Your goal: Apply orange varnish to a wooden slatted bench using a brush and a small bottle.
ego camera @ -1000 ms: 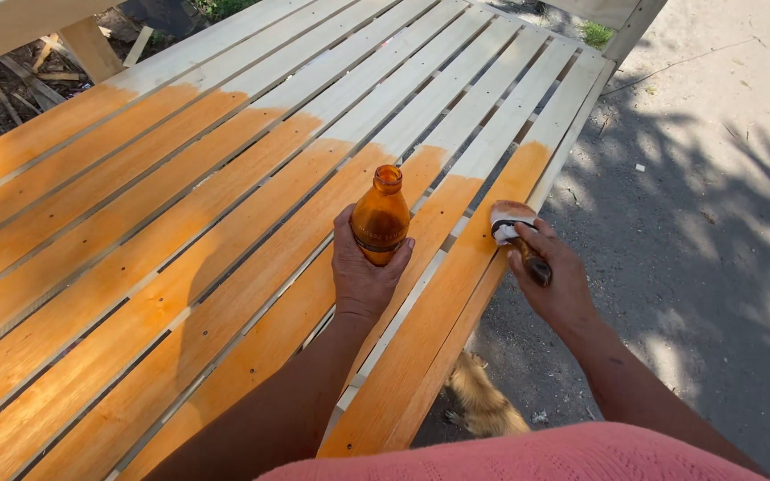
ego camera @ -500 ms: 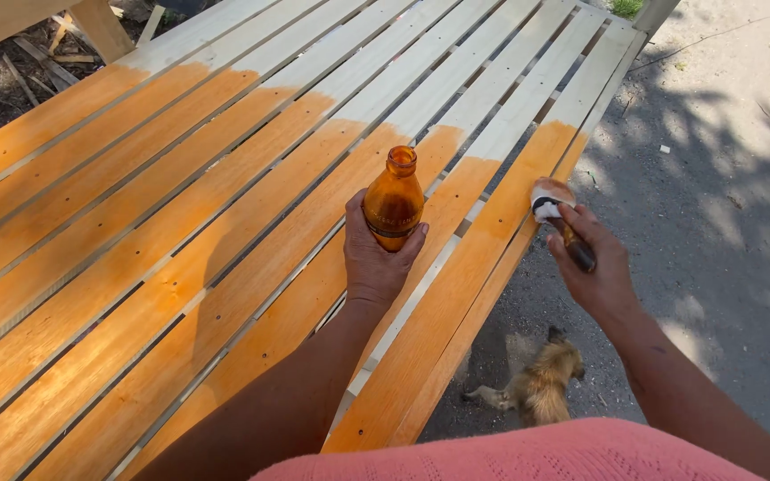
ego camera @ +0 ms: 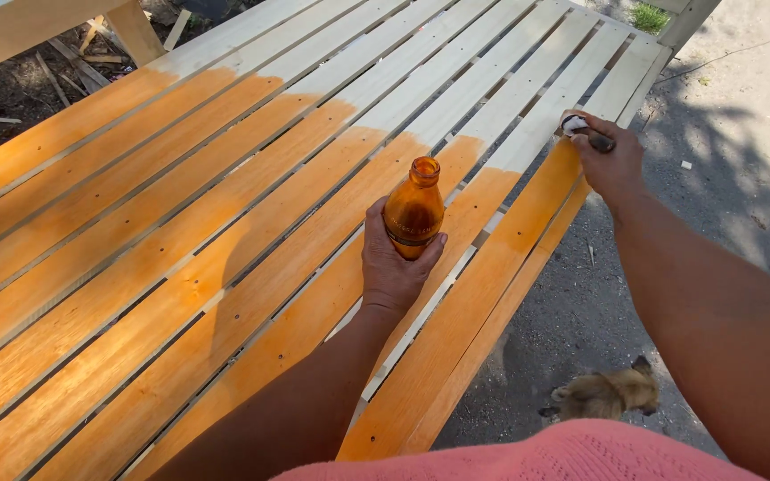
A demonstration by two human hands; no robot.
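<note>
My left hand (ego camera: pixel 393 267) grips an open amber bottle (ego camera: pixel 414 209), upright over the slatted wooden platform (ego camera: pixel 180 223). The near part of the slats is stained orange, the far part is pale bare wood. My right hand (ego camera: pixel 612 160) reaches forward along the rightmost slat and holds a small brush (ego camera: pixel 581 131) with a dark handle. Its head touches the slat right where the orange stain ends.
A small tan furry animal (ego camera: pixel 603 394) stands on the grey ground beside the platform's right edge. Scrap wood pieces (ego camera: pixel 11 85) lie in the dirt at the far left. A pale wooden beam (ego camera: pixel 37 27) crosses the top left corner.
My right hand has moved forward with the brush, from beside the bottle to the far edge of the stain on the rightmost slat. The animal has walked to the right.
</note>
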